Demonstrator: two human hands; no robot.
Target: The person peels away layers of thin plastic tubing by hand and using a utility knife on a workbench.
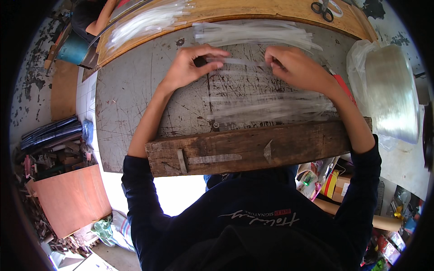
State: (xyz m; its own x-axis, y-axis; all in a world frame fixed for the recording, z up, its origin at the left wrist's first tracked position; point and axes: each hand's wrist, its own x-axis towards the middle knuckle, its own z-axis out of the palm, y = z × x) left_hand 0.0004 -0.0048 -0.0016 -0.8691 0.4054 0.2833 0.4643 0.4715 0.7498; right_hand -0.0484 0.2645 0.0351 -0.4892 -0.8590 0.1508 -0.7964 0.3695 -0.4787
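A narrow, clear plastic strip (244,62) spans the space between my hands above the worktable, blurred by motion. My left hand (187,65) is curled in a C shape, thumb and fingers on either side of the strip's left end; the grip looks loose. At the other end, my right hand (294,67) is closed in a pinch on the strip. Below my hands, more clear strips (271,108) lie crosswise, some loose and some bunched near the wooden beam. A thick bundle of similar strips (253,34) lies just beyond my hands.
A heavy wooden beam (253,144) runs along the near edge of the scratched grey worktable (131,104). Another strip pile (147,22) lies far left. Black-handled scissors (323,11) rest at the back. A large roll of clear plastic (391,95) stands right. Another person's arm (101,20) shows far left.
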